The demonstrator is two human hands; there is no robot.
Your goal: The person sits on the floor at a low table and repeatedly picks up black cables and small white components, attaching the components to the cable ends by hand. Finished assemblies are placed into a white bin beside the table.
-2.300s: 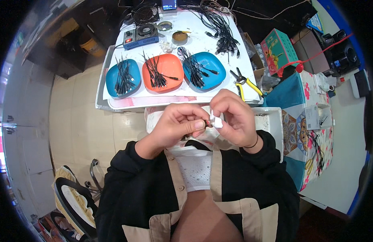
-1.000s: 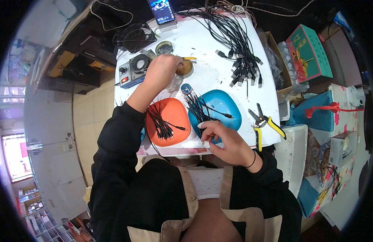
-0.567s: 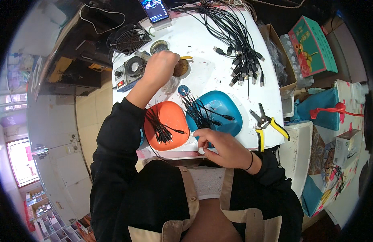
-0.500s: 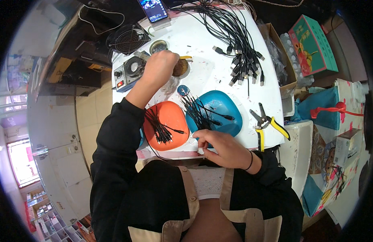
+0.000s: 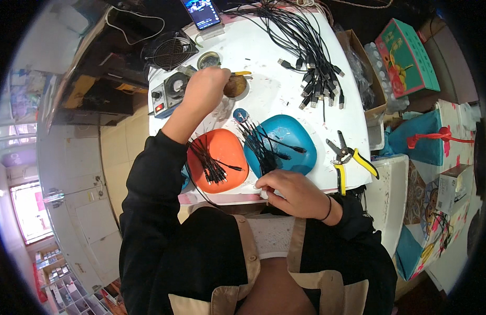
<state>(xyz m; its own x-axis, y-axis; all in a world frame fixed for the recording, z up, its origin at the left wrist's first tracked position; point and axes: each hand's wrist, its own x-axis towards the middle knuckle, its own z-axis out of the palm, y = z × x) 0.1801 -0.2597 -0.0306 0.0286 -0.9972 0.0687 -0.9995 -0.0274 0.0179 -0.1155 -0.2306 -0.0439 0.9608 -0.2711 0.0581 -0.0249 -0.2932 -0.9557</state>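
My left hand (image 5: 207,89) is closed in a fist above the table, between a small control box with a red switch (image 5: 166,97) and a round brown lump (image 5: 235,86). What it grips is hidden. A thin yellow piece (image 5: 241,73) shows just beyond its knuckles. By the table's front edge my right hand (image 5: 295,193) has its fingers curled together; I cannot make out what they hold. It is beside a blue plate (image 5: 300,139) bearing black cables with bared wire ends (image 5: 261,152). Left of that, an orange plate (image 5: 230,144) holds more short black cables (image 5: 208,167).
Yellow-handled wire strippers (image 5: 353,160) lie at the right. A bundle of black USB cables (image 5: 316,79) spreads over the far right of the table. At the back are a phone (image 5: 202,14), a black fan (image 5: 169,51) and a round tin (image 5: 208,60).
My left fist has shifted slightly left, away from the brown lump. My right hand has drawn back a little toward me from the blue plate. The view has moved slightly.
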